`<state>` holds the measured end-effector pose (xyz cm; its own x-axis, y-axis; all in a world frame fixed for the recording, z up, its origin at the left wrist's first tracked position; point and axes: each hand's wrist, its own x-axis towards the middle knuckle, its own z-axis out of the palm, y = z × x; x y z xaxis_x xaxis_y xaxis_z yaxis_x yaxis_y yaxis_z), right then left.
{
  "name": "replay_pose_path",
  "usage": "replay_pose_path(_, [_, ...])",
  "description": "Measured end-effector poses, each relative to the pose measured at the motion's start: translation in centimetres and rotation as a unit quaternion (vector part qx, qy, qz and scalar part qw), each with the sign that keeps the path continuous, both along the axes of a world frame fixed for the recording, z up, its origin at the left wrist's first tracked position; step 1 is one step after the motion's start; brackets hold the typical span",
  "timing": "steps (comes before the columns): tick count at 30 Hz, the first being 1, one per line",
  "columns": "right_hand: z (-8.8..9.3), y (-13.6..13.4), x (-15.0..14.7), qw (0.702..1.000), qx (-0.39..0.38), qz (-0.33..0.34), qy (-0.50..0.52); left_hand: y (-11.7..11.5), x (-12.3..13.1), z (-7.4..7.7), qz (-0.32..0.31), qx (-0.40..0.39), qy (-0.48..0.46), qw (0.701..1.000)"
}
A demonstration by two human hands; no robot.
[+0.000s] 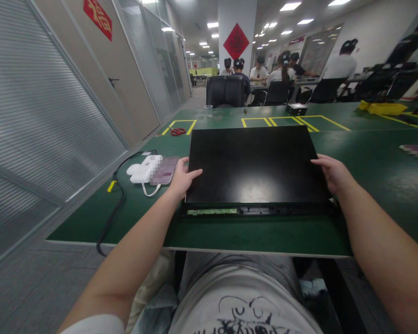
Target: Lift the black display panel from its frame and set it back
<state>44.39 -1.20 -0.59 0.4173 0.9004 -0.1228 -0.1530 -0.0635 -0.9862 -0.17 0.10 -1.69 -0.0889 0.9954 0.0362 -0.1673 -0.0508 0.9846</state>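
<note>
A black flat display panel lies in front of me on the green table. Along its near edge runs a dark frame strip with a narrow green circuit board showing at its left part. My left hand grips the panel's left edge, thumb on the top face and fingers at the side. On the opposite side, my right hand holds the right edge between thumb and fingers. The fingertips under the panel are hidden.
Left of the panel are a phone, a white charging device and a black cable. Red-handled scissors lie beyond the panel. Farther back stand a clear cup, a small black box and a yellow item.
</note>
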Motion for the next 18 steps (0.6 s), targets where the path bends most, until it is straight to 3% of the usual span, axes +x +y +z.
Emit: replay_pose_path(18, [-0.13, 0.11, 0.46, 0.998, -0.051, 0.001, -0.026, 0.29, -0.09, -0.38, -0.022, -0.028, 0.046, 0.998])
